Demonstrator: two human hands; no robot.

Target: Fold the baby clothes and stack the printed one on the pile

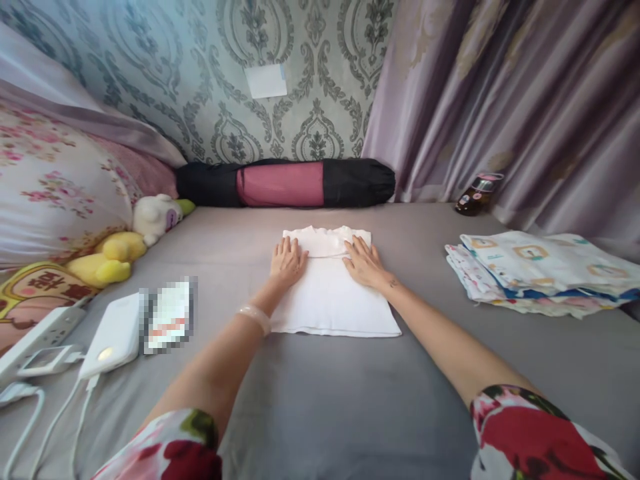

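A white garment (pixel 340 300) lies flat on the grey bed sheet (pixel 330 393), its far part folded over toward me into a band across the top. My left hand (pixel 289 261) rests on the left end of that band, palm down with fingers stretched out. On the right end lies my right hand (pixel 367 262), also flat, its fingers pointing away from me and to the left. Both hands press on the cloth and hold nothing in their fingers. The garment's near hem shows between my forearms.
A stack of folded printed cloths (pixel 535 267) lies at right, with a brown bottle (pixel 475 195) behind it. A black and pink roll bag (pixel 280 183) lies along the wall. At left are plush toys (pixel 117 257), a power bank (pixel 114 337) with cables, and a power strip (pixel 43 337).
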